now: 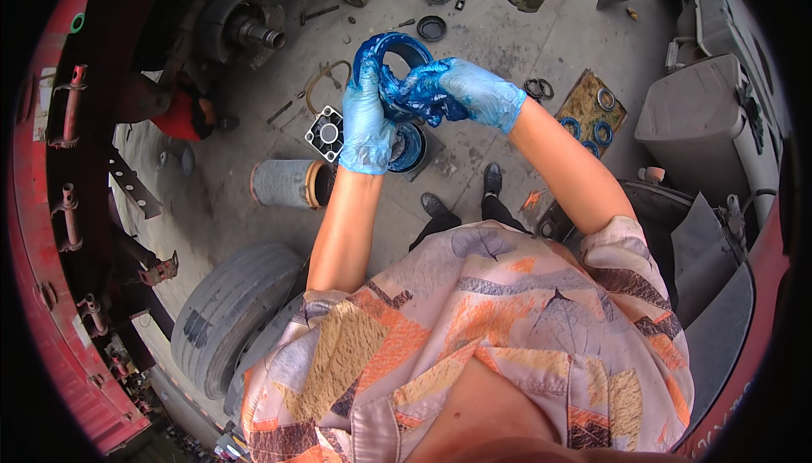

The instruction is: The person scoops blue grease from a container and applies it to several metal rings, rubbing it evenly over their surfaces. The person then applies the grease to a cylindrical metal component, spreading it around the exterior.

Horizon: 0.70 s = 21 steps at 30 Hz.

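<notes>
Both my hands wear light blue gloves, with dark blue grease thick on the fingers. Between them, above the floor, is a wide bearing ring [408, 42] coated in the same grease. My left hand [369, 116] is closed on the ring's left side. Against its lower right side, my right hand [469, 91] presses with greasy, bent fingers; some fingertips are hidden by grease. Below the hands stands a round tub [411, 148] of blue grease, partly covered by my left hand. A white-edged square piece [325, 131] lies beside it.
A cylindrical filter [283, 184] lies left of my feet, near a large tire [241, 315]. An axle end [258, 33] juts in at upper left. Several bearing rings rest on a stained board [616, 118] at right, near a grey bin [689, 108]. Tools and round caps [431, 28] lie ahead.
</notes>
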Tool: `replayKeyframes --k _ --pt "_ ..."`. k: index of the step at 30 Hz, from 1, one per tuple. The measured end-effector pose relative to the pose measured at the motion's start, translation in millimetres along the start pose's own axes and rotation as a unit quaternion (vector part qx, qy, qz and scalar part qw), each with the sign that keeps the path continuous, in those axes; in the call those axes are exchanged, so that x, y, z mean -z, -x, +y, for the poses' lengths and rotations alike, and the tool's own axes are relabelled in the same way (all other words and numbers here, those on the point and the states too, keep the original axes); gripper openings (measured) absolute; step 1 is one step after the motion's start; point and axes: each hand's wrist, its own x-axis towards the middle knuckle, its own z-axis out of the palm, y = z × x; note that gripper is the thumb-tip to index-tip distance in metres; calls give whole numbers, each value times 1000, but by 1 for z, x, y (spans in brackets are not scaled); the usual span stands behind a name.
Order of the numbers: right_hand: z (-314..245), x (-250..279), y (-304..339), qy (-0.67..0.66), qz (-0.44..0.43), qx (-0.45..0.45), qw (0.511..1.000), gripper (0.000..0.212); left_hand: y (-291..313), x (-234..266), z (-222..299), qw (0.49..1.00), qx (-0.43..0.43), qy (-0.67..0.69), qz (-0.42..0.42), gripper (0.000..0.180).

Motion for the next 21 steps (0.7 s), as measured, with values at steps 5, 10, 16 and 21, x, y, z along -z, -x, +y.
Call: replayKeyframes --k 5,10,16,21 --pt "-10 30 0 -330 -18 176 927 26 17 -7 6 992 -26 -113 -56 28" --pt "-37 16 -24 -293 89 237 922 17 36 -4 6 979 -36 -182 -86 34" --pt "-4 37 -31 -25 206 96 974 7 46 -8 9 975 -51 -200 -78 33" --pt "1 30 -14 -82 202 183 959 18 48 -7 15 977 -48 -191 -85 31"
